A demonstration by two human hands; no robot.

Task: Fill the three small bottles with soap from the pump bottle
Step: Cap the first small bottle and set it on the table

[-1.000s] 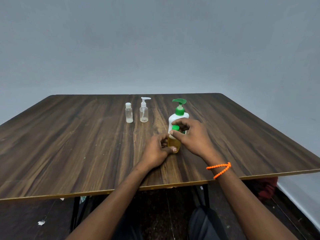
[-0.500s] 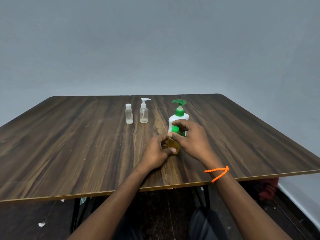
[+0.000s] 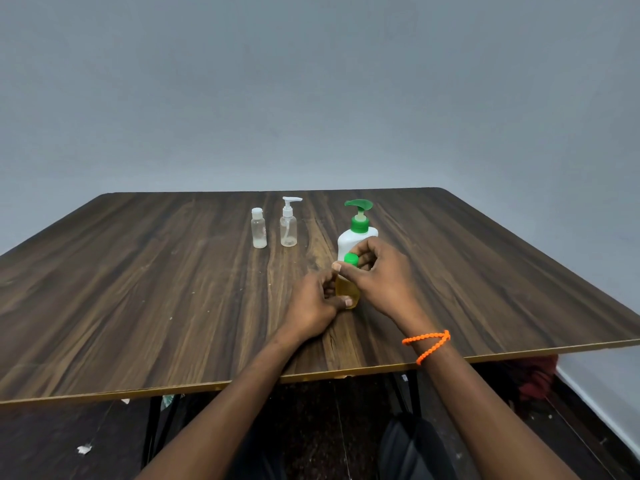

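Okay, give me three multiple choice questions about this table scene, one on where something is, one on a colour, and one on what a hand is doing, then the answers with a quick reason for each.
1. Where does the big pump bottle stand?
A. Just behind the hands
B. At the table's left edge
C. On the floor

2. What colour is the cap on the small amber bottle?
A. White
B. Green
C. Orange

3. What is the right hand doing?
A. Lying flat on the table
B. Pressing the big pump
C. Pinching the small bottle's cap

Answers:
1 A, its white body rises right behind the knuckles.
2 B, the cap shows green between thumb and fingers.
3 C, its grip is on the cap while the left hand holds the bottle's body.
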